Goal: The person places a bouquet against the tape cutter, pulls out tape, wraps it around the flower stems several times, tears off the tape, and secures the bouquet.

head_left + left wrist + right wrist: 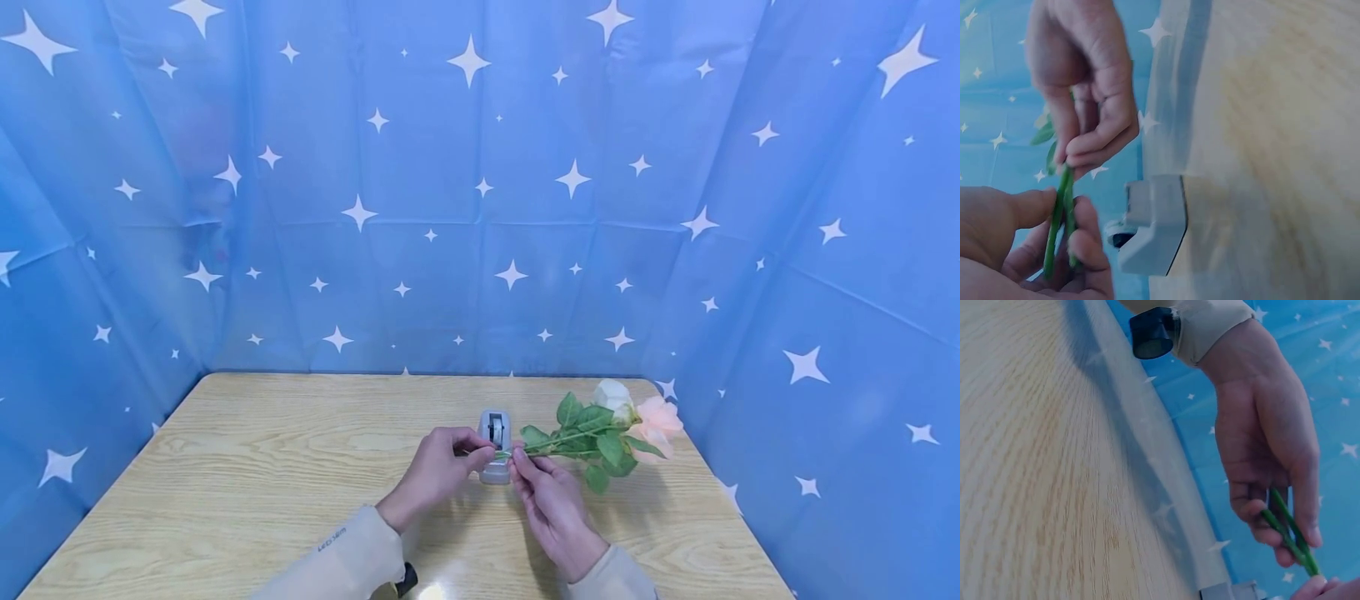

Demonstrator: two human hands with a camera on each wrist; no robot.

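Observation:
Two long-stemmed flowers, a white rose (613,398) and a pale pink bloom (656,427) with green leaves (596,418), are held level, heads to the right. My right hand (553,508) pinches both green stems between thumb and fingertips. At the lower stem ends, my left hand (442,465) has its thumb and curled fingers around the stems (1054,234). The cut ends spread slightly apart inside the left fingers, as the right wrist view also shows. Beneath the stems a grey tape dispenser (495,477) stands on the table, partly covered by the hands in the head view.
The wooden table (300,467) runs back to a blue curtain (420,167) with white stars, which also hangs along both sides. A black wrist camera (1152,334) sits at the left cuff.

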